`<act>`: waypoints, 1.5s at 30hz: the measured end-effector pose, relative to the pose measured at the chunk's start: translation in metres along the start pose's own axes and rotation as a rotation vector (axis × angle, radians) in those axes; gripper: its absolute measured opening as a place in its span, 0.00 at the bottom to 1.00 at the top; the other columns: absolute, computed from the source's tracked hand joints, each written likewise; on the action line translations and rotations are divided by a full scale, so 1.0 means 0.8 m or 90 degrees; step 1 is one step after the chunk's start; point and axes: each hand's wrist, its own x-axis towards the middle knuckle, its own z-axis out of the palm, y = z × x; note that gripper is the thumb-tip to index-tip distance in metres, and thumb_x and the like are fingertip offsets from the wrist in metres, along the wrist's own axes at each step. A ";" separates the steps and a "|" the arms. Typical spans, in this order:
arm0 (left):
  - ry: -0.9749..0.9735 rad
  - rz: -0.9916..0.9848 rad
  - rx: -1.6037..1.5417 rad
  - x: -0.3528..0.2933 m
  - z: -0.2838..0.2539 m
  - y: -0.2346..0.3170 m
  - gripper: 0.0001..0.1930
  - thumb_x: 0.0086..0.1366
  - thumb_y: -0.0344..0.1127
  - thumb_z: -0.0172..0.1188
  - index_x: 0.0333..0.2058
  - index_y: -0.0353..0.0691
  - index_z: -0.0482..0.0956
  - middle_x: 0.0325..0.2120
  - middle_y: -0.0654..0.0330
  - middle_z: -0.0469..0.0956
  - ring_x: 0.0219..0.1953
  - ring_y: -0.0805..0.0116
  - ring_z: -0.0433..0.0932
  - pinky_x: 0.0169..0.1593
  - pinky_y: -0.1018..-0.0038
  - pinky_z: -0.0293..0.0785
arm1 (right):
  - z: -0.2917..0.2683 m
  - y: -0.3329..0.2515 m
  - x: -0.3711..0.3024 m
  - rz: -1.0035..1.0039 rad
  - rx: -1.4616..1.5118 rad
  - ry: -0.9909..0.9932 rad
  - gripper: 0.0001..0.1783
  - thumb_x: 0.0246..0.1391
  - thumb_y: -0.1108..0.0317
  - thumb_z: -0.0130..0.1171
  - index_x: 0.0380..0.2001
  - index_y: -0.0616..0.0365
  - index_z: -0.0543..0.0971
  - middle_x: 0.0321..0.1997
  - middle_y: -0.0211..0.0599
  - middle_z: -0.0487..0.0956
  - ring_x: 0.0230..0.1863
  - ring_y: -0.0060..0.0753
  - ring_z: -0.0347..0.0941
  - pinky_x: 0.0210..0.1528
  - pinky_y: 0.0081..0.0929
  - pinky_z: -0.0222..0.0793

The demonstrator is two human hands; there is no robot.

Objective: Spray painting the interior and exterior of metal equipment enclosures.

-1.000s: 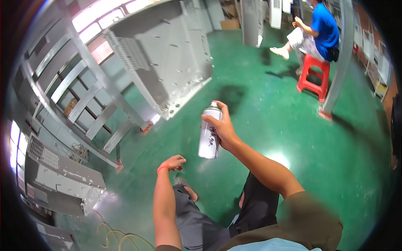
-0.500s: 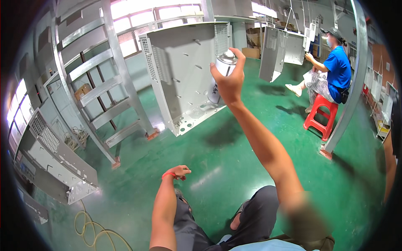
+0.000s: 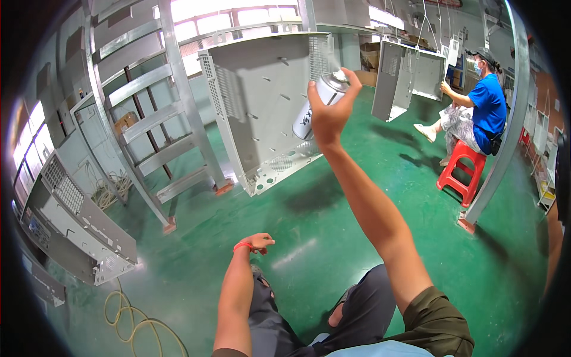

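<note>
My right hand (image 3: 333, 116) is wrapped round a white and silver spray can (image 3: 315, 106), a finger on its top. The can is tilted, and a faint pale streak shows above its nozzle. Just beyond it hangs a grey sheet-metal housing (image 3: 256, 89), its open side facing me, with perforated side walls, small pegs inside and a holed bottom flange. The can overlaps the housing's right side in view; a gap between them is hard to judge. Low over my knee, my left hand (image 3: 260, 242), a red band at its wrist, holds nothing, fingers loosely bent and apart.
A metal ladder-like frame (image 3: 151, 113) stands left, another grey housing (image 3: 77, 220) beyond it. A yellowish hose (image 3: 134, 321) lies coiled on the green floor. At right, a person in blue (image 3: 488, 104) sits on a red stool (image 3: 463, 169) beside a hanging housing (image 3: 394, 77), behind a metal post (image 3: 505, 131).
My right hand has moved slightly right and the spray can has tilted over, its top now leaning right. A faint streak now shows at the nozzle. My left hand has hardly moved.
</note>
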 end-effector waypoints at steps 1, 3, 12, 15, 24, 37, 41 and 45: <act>0.001 -0.003 -0.001 0.001 -0.002 0.001 0.28 0.71 0.61 0.60 0.60 0.50 0.75 0.41 0.60 0.86 0.41 0.71 0.86 0.34 0.74 0.69 | 0.000 -0.003 0.002 0.001 0.018 0.028 0.38 0.55 0.76 0.71 0.65 0.57 0.64 0.50 0.45 0.75 0.46 0.33 0.77 0.49 0.31 0.75; 0.001 -0.008 0.000 0.001 -0.001 0.008 0.27 0.72 0.61 0.59 0.60 0.50 0.75 0.41 0.62 0.86 0.41 0.72 0.86 0.35 0.73 0.70 | -0.003 -0.005 0.008 0.000 0.051 0.083 0.38 0.55 0.77 0.70 0.66 0.57 0.63 0.50 0.44 0.74 0.46 0.32 0.76 0.50 0.31 0.75; 0.013 -0.027 0.007 0.009 0.007 0.027 0.27 0.73 0.61 0.57 0.62 0.52 0.74 0.41 0.62 0.86 0.44 0.72 0.86 0.40 0.71 0.73 | 0.002 -0.054 -0.036 0.227 0.239 -0.216 0.42 0.56 0.78 0.72 0.68 0.47 0.60 0.49 0.38 0.76 0.44 0.29 0.79 0.44 0.31 0.80; -0.002 -0.037 0.007 0.011 0.011 0.039 0.28 0.74 0.61 0.56 0.63 0.52 0.73 0.43 0.61 0.86 0.45 0.70 0.85 0.45 0.69 0.74 | 0.018 -0.067 -0.049 0.250 0.410 -0.275 0.43 0.55 0.78 0.72 0.68 0.46 0.60 0.48 0.37 0.77 0.44 0.29 0.79 0.44 0.32 0.80; -0.003 -0.030 -0.019 0.026 0.017 0.057 0.27 0.73 0.61 0.58 0.61 0.53 0.73 0.41 0.59 0.86 0.42 0.71 0.84 0.41 0.72 0.73 | 0.045 -0.070 -0.058 0.266 0.431 -0.279 0.43 0.55 0.77 0.72 0.67 0.45 0.60 0.45 0.37 0.79 0.41 0.27 0.80 0.42 0.31 0.80; -0.020 -0.036 -0.003 0.059 0.029 0.115 0.27 0.74 0.61 0.55 0.61 0.52 0.72 0.43 0.60 0.86 0.44 0.69 0.85 0.44 0.69 0.74 | 0.024 -0.067 -0.039 0.285 0.463 -0.342 0.40 0.55 0.69 0.73 0.67 0.45 0.63 0.43 0.35 0.77 0.42 0.27 0.77 0.45 0.33 0.77; -0.012 -0.020 0.008 0.066 0.034 0.142 0.26 0.74 0.61 0.55 0.61 0.52 0.73 0.44 0.60 0.87 0.45 0.69 0.85 0.44 0.69 0.74 | -0.014 -0.035 -0.038 0.274 0.376 -0.349 0.42 0.56 0.74 0.74 0.67 0.46 0.62 0.49 0.35 0.75 0.47 0.27 0.77 0.48 0.32 0.77; 0.002 -0.035 -0.022 0.068 0.032 0.135 0.28 0.73 0.60 0.57 0.62 0.50 0.73 0.40 0.60 0.86 0.45 0.69 0.85 0.49 0.67 0.75 | -0.094 0.007 -0.053 0.139 0.206 -0.356 0.42 0.55 0.76 0.73 0.68 0.48 0.62 0.54 0.37 0.74 0.51 0.29 0.76 0.51 0.35 0.76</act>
